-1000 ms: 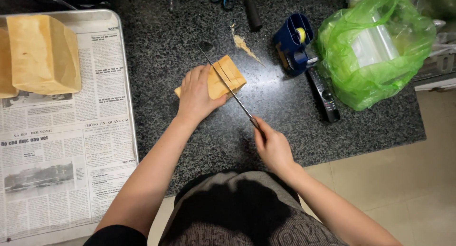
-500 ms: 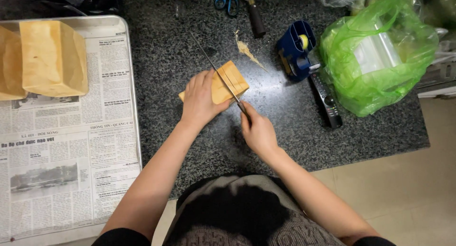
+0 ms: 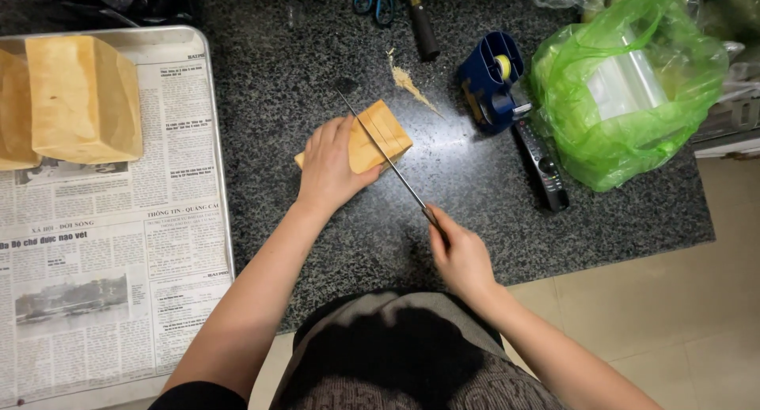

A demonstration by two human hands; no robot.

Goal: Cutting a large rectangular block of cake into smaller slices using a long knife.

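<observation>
The left hand [image 3: 328, 168] lies flat over the near end of a small yellow block [image 3: 372, 135], fingers spread and pressing it down on the dark speckled counter [image 3: 317, 85]. The block's uncovered end shows just beyond and to the right of those fingers. The right hand [image 3: 459, 256] is clenched around the handle of a long thin knife [image 3: 388, 161]. The blade runs away from that hand, up and to the left, and crosses the top of the block just beside the left fingertips. The block's long axis runs from the left palm outward, so the blade lies across it. The left hand is the one on the block; the right stays back at the handle.

Left of the left forearm sits a metal tray [image 3: 218, 141] lined with newspaper, carrying larger yellow blocks [image 3: 83, 97]. Beyond the right hand are a blue tape dispenser [image 3: 491, 81], a black remote [image 3: 542, 165] and a green plastic bag [image 3: 625, 85]. Pale floor tiles show below the counter's edge.
</observation>
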